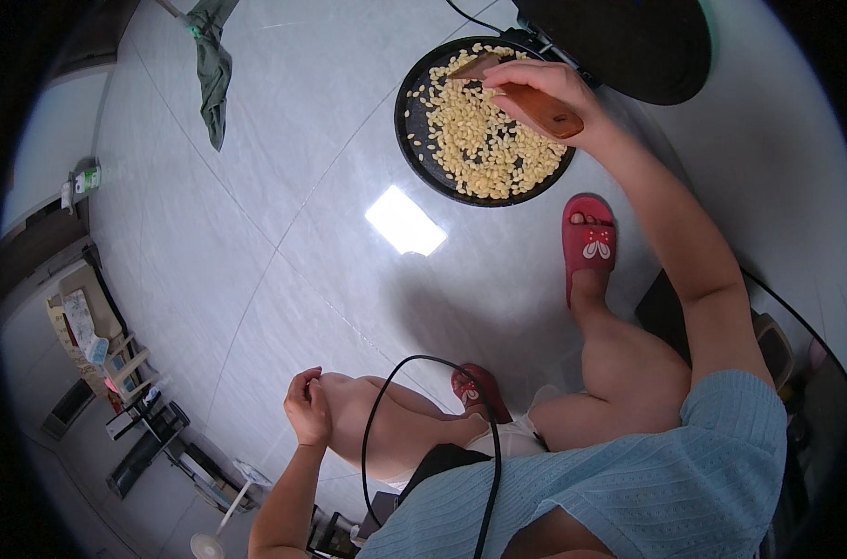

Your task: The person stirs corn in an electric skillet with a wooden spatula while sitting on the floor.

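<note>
My right hand [546, 91] is closed around a wooden spatula [544, 112], its handle end sticking out below the palm. The spatula's blade lies among pale yellow seeds or nuts [472, 133], whose exact kind I cannot tell. They are spread over a round black electric griddle pan [413, 150] that rests on the tiled floor, with more of its left side bare than its right. The raised black lid [647, 49] leans back on its hinge at the upper right. My left hand [308, 409] rests on my left knee with curled fingers and no object visible in it.
Pink slippers [588, 230] are on my feet, one close below the pan. A black cable [374, 398] loops before my body. A dark green cloth mop or folded fabric [214, 84] is at the upper left. Furniture and a white fan-like stand [233, 506] appear at the lower left.
</note>
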`<action>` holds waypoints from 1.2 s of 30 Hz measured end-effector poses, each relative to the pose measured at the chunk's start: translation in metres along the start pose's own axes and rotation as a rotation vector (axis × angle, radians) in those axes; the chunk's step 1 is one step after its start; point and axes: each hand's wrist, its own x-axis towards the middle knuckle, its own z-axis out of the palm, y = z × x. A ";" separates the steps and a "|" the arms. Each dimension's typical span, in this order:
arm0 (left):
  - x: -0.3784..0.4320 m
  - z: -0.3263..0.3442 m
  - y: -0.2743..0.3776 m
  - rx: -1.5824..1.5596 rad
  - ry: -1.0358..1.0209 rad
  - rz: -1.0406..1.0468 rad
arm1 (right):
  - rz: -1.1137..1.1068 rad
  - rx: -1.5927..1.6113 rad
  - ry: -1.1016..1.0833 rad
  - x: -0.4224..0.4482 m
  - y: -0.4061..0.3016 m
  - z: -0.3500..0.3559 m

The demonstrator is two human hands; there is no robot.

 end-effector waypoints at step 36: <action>0.005 -0.001 0.002 -0.026 -0.038 -0.003 | 0.506 0.203 -0.116 -0.019 -0.022 -0.065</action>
